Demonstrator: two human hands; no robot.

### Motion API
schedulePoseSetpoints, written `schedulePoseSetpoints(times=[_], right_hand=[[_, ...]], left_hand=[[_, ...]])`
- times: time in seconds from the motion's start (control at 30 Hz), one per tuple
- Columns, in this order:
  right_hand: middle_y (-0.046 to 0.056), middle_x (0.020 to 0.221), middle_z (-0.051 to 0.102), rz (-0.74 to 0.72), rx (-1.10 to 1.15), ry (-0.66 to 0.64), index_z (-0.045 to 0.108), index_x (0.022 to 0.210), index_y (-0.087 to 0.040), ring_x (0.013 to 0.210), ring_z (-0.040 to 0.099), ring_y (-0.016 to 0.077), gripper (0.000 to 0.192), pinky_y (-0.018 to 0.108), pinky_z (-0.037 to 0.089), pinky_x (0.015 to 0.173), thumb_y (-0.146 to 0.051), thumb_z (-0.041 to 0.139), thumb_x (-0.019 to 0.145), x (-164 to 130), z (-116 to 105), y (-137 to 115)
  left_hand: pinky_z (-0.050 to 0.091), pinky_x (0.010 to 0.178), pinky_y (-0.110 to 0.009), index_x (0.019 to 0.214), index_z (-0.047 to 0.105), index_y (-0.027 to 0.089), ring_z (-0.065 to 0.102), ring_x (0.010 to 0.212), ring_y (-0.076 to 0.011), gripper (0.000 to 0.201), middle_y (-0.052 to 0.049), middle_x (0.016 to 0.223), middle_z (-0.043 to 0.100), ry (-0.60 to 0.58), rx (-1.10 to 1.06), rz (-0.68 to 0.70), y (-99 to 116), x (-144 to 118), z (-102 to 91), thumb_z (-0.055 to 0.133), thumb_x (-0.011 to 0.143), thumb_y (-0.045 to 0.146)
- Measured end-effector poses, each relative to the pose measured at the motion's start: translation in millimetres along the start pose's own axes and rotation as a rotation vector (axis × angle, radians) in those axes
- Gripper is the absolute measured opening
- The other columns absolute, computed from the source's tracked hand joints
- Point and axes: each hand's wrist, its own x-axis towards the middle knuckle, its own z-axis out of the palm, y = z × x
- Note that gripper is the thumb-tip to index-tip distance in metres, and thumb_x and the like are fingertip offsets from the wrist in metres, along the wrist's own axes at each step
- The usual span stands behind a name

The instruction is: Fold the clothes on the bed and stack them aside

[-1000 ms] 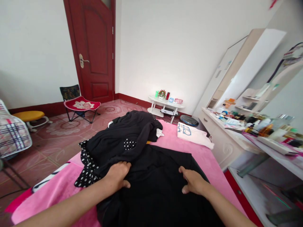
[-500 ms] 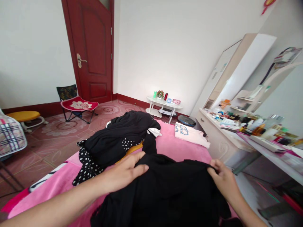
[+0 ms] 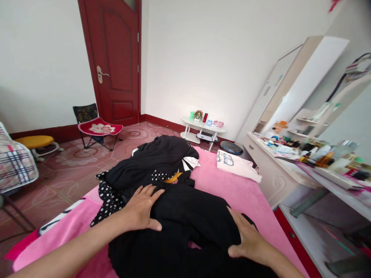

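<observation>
Black garment (image 3: pixel 188 220) — left hand (image 3: pixel 141 208) and right hand (image 3: pixel 249 241) spread flat on it.

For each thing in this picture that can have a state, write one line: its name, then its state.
Door: shut.
Black garment: laid on the bed, partly folded, under both hands.
Left hand: flat, fingers spread.
Right hand: flat, pressing down.
Clothes pile: heaped, unfolded.
White garment: folded.
Folding chair: unfolded.

Your left hand (image 3: pixel 141 208) and right hand (image 3: pixel 248 239) dropped from gripping the raised top edge; both now press flat on the black garment (image 3: pixel 188 227), folded down toward 6 o'clock.
</observation>
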Motion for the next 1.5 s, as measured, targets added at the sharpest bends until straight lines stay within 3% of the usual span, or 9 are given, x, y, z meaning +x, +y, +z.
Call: schedulePoseSetpoints(times=[0.17, 0.47, 0.7, 0.9, 1.07, 1.17, 1.27, 1.37, 1.5], right_hand=[[0.015, 0.155, 0.006, -0.004, -0.129, -0.133, 0.010, 0.149, -0.025, 0.141, 0.001, 0.0397, 0.138, 0.058, 0.009, 0.110, -0.031, 0.082, 0.032, -18.4, 19.9, 0.6], [0.015, 0.140, 0.040, -0.015, -0.144, 0.076, 0.023, 0.147, -0.019, 0.125, 0.043, 0.0310, 0.105, 0.037, 0.042, 0.097, -0.020, 0.062, 0.049, -6.4, 14.7, 13.7], [0.011, 0.098, 0.065, -0.109, -0.212, 0.121, 0.051, 0.123, -0.021, 0.094, 0.062, 0.0278, 0.057, 0.033, 0.046, 0.075, -0.012, 0.047, 0.067, -5.7, 7.9, 0.4], [0.005, 0.086, 0.066, -0.265, -0.266, 0.253, 0.055, 0.098, -0.022, 0.085, 0.063, 0.0237, 0.029, 0.028, 0.041, 0.068, -0.016, 0.049, 0.071, 49.2, -90.5, -35.9], [0.009, 0.118, 0.058, -0.367, -0.323, 0.788, 0.048, 0.121, -0.022, 0.107, 0.053, 0.0284, 0.049, 0.035, 0.043, 0.081, -0.020, 0.057, 0.072, 125.4, -213.3, -125.4], [0.014, 0.132, 0.045, -0.344, -0.204, 1.062, 0.038, 0.131, -0.017, 0.120, 0.041, 0.0320, 0.068, 0.042, 0.039, 0.093, -0.026, 0.066, 0.070, 168.8, -242.1, -160.6], [0.014, 0.128, 0.048, -0.332, -0.121, 1.035, 0.040, 0.130, -0.016, 0.117, 0.042, 0.0305, 0.063, 0.043, 0.039, 0.094, -0.032, 0.065, 0.074, 196.7, -212.5, -159.8], [0.011, 0.123, 0.051, -0.360, -0.196, 0.767, 0.048, 0.123, -0.021, 0.114, 0.046, 0.0268, 0.048, 0.040, 0.038, 0.094, -0.027, 0.061, 0.077, 208.5, -142.1, -122.7], [0.013, 0.126, 0.051, -0.142, -0.252, 0.456, 0.052, 0.122, -0.018, 0.116, 0.048, 0.0264, 0.051, 0.036, 0.040, 0.093, -0.019, 0.062, 0.072, 214.9, -58.0, -36.2]], left_hand=[[0.010, 0.110, -0.057, 0.146, 0.024, 0.030, 0.035, 0.130, -0.0380, 0.124, -0.017, 0.137, 0.043, -0.051, 0.088, 0.060, 21.5, -10.4, 19.0, 0.079, 0.039, 0.058], [0.040, 0.094, -0.042, 0.138, 0.041, 0.022, 0.055, 0.104, -0.0314, 0.082, -0.015, 0.112, 0.057, 0.059, 0.105, 0.082, 25.6, 6.8, 22.3, 0.064, 0.060, 0.032], [0.047, 0.076, -0.031, 0.114, 0.055, 0.026, 0.064, 0.086, -0.0250, 0.055, -0.004, 0.096, 0.066, -0.003, -0.215, 0.158, 38.9, -28.0, 7.5, 0.059, 0.059, 0.026], [0.047, 0.075, -0.026, 0.094, 0.063, 0.027, 0.065, 0.084, -0.0211, 0.034, 0.001, 0.094, 0.069, 0.115, -0.334, 0.164, 32.8, -45.4, -49.5, 0.056, 0.061, 0.022], [0.046, 0.087, -0.035, 0.121, 0.056, 0.027, 0.061, 0.102, -0.0274, 0.051, -0.003, 0.114, 0.065, 0.526, -0.092, -0.087, -8.8, -23.8, -131.8, 0.059, 0.070, 0.033], [0.045, 0.091, -0.045, 0.125, 0.055, 0.025, 0.058, 0.106, -0.0332, 0.057, -0.009, 0.125, 0.055, 0.651, 0.074, -0.239, -37.7, 4.2, -155.9, 0.059, 0.074, 0.050], [0.037, 0.100, -0.055, 0.123, 0.057, 0.020, 0.041, 0.125, -0.0413, 0.066, -0.015, 0.143, 0.035, 0.715, 0.160, -0.185, -49.9, 37.1, -144.5, 0.064, 0.070, 0.058], [0.025, 0.107, -0.059, 0.127, 0.053, 0.019, 0.018, 0.137, -0.0416, 0.063, -0.015, 0.152, 0.018, 0.736, 0.158, 0.015, -35.0, 67.1, -104.0, 0.065, 0.074, 0.051], [0.020, 0.113, -0.051, 0.130, 0.050, 0.027, 0.021, 0.140, -0.0300, 0.051, -0.007, 0.151, 0.029, 0.419, 0.021, 0.436, 9.0, 100.6, -26.8, 0.058, 0.082, 0.042]])
